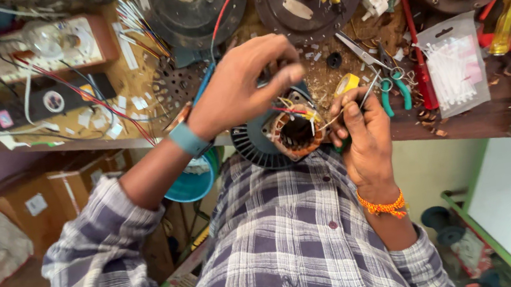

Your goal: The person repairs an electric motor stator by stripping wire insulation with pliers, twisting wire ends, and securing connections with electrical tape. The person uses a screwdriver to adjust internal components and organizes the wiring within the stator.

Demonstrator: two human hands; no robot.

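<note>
**Both hands at the motor stator on the bench edge**

Your right hand [360, 132] is closed around a thin metal tool [368, 91], its tip pointing to 1 o'clock. Your left hand [247, 84] has its fingers pressed together, pinching the coloured wires [291, 110] above the motor stator [287, 133]. The stator sits between both hands, at the wooden bench [466, 124] edge, its copper winding facing you. At 2 o'clock from the right hand lie green-handled scissors [386, 78] and a plastic bag of white ties [455, 69]. At 10 o'clock from the left hand is a switch board [42, 50].
</note>
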